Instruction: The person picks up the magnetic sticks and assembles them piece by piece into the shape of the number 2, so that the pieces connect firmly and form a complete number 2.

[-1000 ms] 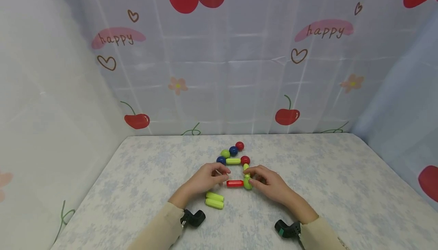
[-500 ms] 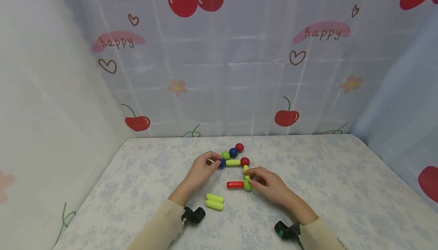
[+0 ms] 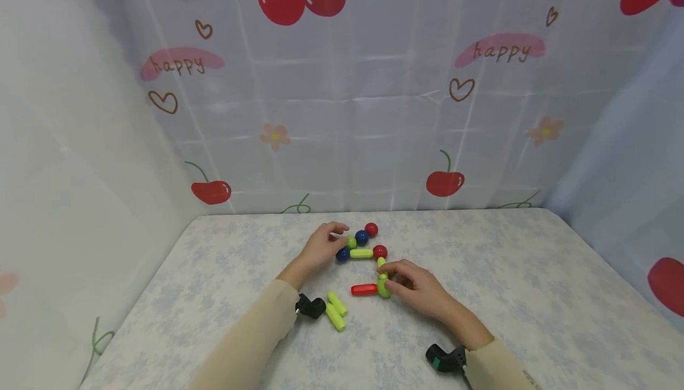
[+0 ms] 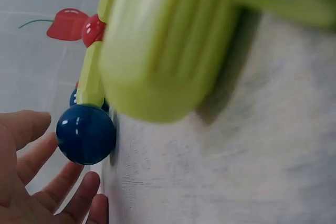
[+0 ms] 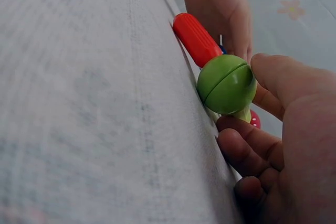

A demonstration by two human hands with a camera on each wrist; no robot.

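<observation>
My left hand [image 3: 319, 246] reaches to the green ball [image 3: 351, 242] at the back, fingers apart, thumb close to it; whether they touch I cannot tell. In the left wrist view this hand [image 4: 44, 182] shows behind a blue ball [image 4: 86, 134]. That blue ball joins a yellow-green stick [image 3: 361, 253], which leads to a red ball [image 3: 380, 251]. From there another yellow-green stick [image 3: 381, 262] runs to the near green ball [image 3: 383, 288], with a red stick [image 3: 364, 289] pointing left. My right hand [image 3: 419, 288] holds this green ball [image 5: 227, 84] between thumb and fingers.
Behind the joined pieces are a loose blue ball [image 3: 361, 237] and a red ball [image 3: 371, 229]. Two yellow-green sticks [image 3: 335, 317] lie beside the left wrist camera [image 3: 311, 306]. A printed curtain [image 3: 342, 117] hangs behind the table [image 3: 214, 271].
My left hand has moved from beside the red stick, past the joined blue ball, to the far green ball. The two loose sticks have turned askew. My right hand has kept its hold.
</observation>
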